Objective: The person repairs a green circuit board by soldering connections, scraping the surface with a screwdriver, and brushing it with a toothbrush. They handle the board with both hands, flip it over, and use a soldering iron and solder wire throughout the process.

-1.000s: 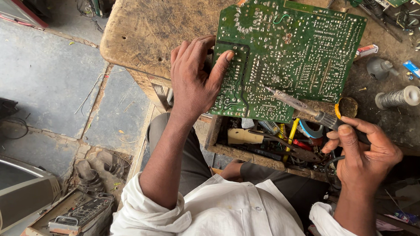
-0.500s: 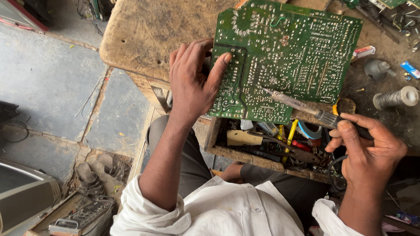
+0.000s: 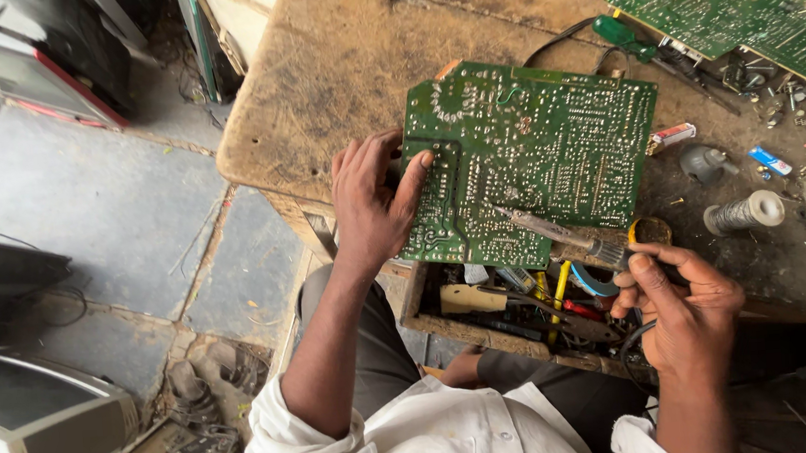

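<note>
Head view: left hand [image 3: 372,200] reaches forward from the lap, palm down on the left edge of the green circuit board [image 3: 527,164]; thumb lies across the solder side, remaining fingers curl over the edge, closed on it. Right hand [image 3: 688,314] is lower right, fingers pinched shut around the handle of a soldering iron [image 3: 557,233] (pen-style grip, cord hidden under the palm). Iron shaft angles up-left, tip touching the board's lower middle.

Board: solder side up, dense with silver joints and pale traces, one orange corner at top left. It lies on the worn wooden tabletop [image 3: 343,68], its near edge overhanging an open drawer [image 3: 505,309] stuffed with tools. Solder spool [image 3: 745,213] sits to the right, well apart from the board. A second green board [image 3: 731,9] lies at the far right corner.
</note>
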`<state>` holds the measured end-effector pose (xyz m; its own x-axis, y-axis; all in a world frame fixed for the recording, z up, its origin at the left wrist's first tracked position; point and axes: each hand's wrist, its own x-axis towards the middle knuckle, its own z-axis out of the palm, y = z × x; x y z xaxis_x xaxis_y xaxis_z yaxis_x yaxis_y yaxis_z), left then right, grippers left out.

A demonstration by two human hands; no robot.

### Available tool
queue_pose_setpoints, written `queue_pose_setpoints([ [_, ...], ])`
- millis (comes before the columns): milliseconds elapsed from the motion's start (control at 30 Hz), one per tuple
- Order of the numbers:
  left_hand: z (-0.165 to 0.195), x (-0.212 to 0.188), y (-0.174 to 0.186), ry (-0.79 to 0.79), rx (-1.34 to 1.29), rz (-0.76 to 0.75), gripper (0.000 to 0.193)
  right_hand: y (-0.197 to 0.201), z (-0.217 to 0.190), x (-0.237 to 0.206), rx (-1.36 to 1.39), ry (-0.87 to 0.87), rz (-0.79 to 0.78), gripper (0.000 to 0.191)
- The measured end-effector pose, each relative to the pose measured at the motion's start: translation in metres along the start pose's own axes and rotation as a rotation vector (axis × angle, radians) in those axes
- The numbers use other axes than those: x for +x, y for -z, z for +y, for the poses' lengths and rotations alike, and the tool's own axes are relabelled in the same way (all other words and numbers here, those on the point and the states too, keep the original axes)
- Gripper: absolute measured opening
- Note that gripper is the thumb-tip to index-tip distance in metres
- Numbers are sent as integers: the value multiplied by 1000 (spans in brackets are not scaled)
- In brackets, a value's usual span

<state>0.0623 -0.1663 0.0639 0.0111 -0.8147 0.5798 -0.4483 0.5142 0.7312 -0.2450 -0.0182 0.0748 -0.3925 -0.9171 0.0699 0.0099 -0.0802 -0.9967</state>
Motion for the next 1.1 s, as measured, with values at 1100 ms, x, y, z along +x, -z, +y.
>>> queue_pose_setpoints([
  [1100,-38,-21,-29,157,-308,2,23,251,16,-86,128,143,569,21],
])
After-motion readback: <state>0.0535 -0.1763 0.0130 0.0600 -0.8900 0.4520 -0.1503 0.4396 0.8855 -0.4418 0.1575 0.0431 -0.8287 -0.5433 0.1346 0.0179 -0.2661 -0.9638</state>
